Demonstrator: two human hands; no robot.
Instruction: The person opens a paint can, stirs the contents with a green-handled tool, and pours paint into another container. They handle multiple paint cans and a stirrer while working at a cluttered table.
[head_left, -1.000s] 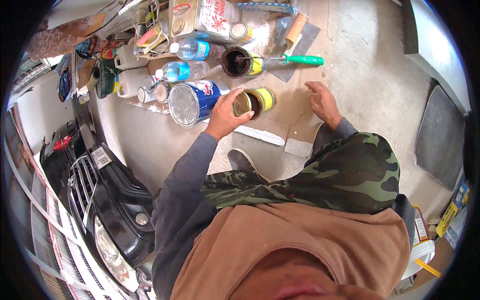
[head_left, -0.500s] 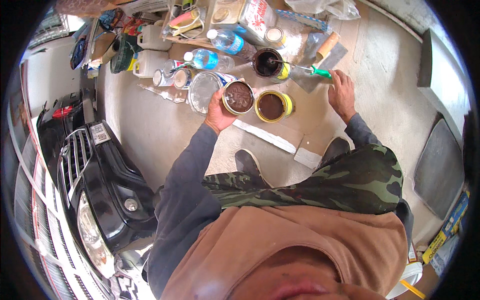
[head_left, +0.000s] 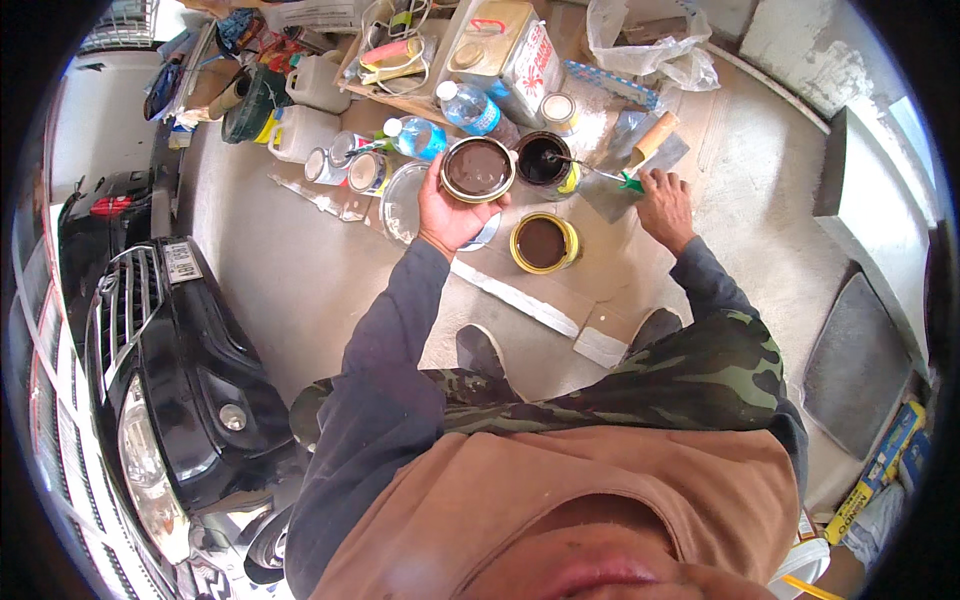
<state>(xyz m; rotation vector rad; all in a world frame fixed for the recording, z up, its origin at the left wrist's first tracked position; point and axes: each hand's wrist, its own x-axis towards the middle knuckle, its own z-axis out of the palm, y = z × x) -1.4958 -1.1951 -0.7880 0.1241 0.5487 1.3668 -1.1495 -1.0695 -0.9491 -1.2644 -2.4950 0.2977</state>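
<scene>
My left hand [head_left: 447, 215] grips a small open can [head_left: 478, 168] of brown paint, raised above a large round lid or tub top [head_left: 401, 200]. Just right of it stands a can with dark paint [head_left: 543, 160]. In that can rests the far end of a green-handled tool [head_left: 630, 182] with a thin metal shaft; dark paint hides its tip. The fingers of my right hand [head_left: 667, 208] are closed round the handle. Nearer to me is a yellow-rimmed can [head_left: 544, 243] of brown paint, touched by neither hand.
Water bottles [head_left: 468, 108], a rectangular metal tin [head_left: 505, 60] and small cans [head_left: 368, 173] crowd the far side. A scraper-like flat blade with a wooden handle [head_left: 655, 138] lies at right. A white strip [head_left: 515, 298] lies near my feet. A black car [head_left: 205, 370] stands left.
My left hand has carried its can farther from me, up beside the dark paint can. The paint surface in it looks smoother. My right hand has shifted slightly with the tool. The view has shifted.
</scene>
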